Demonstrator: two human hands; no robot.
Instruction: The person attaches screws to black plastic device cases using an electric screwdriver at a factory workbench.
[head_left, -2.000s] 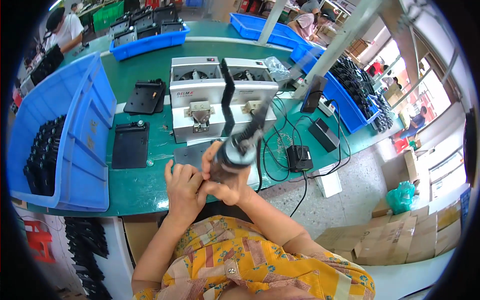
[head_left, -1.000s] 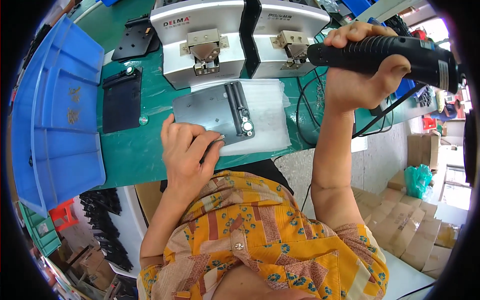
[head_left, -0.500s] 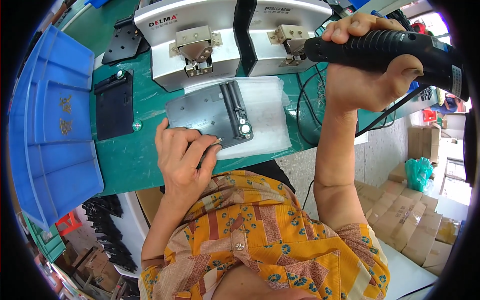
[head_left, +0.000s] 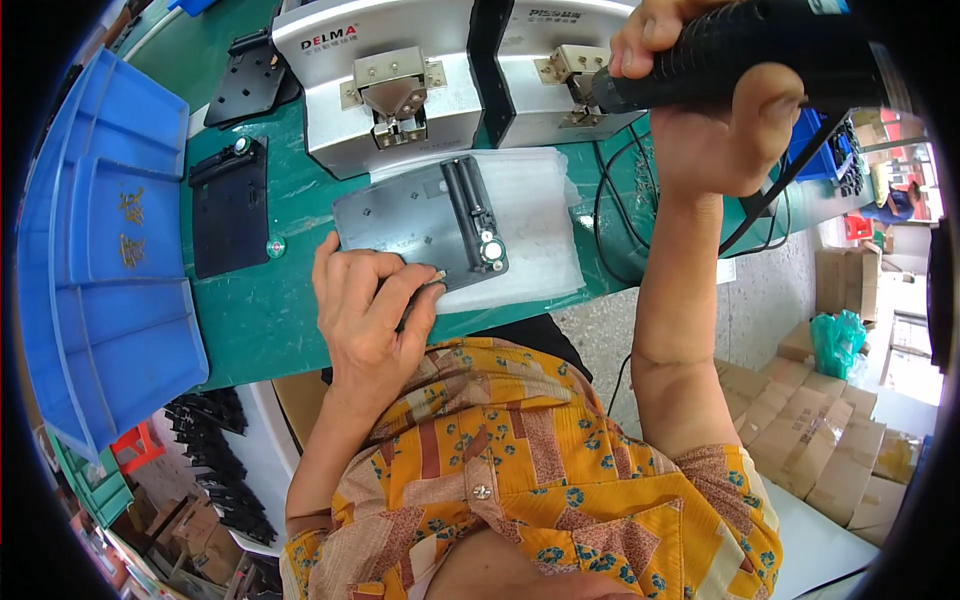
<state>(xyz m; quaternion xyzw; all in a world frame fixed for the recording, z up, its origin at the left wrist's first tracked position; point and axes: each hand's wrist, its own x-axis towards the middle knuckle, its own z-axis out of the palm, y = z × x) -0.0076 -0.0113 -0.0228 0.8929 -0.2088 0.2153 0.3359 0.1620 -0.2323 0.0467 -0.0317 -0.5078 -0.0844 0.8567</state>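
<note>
A flat black plate [head_left: 400, 222] with a hinge-like black bar and a round silver part near its right end lies on white sheeting [head_left: 540, 225]. My left hand [head_left: 365, 300] grips its near edge, fingers curled on top and thumb at the rim; a tiny metal piece shows by the index fingertip. Raised at the upper right, my right hand [head_left: 700, 130] is closed round a thick black electric screwdriver [head_left: 735, 60] with a cord. The driver's tip end lies in front of the right-hand silver screw feeder [head_left: 535, 110], by its metal outlet; whether they touch, I cannot tell.
Another silver feeder [head_left: 330, 95] stands beside it. Similar black plates [head_left: 230, 215] lie to the left on the green bench [head_left: 300, 330], near a big blue bin [head_left: 95, 250]. A black cable [head_left: 605, 215] loops on the bench. Cardboard boxes [head_left: 810, 440] are stacked at the right.
My right hand and the screwdriver have moved a little up and to the left, closer over the right feeder. My left hand and the plate have barely moved.
</note>
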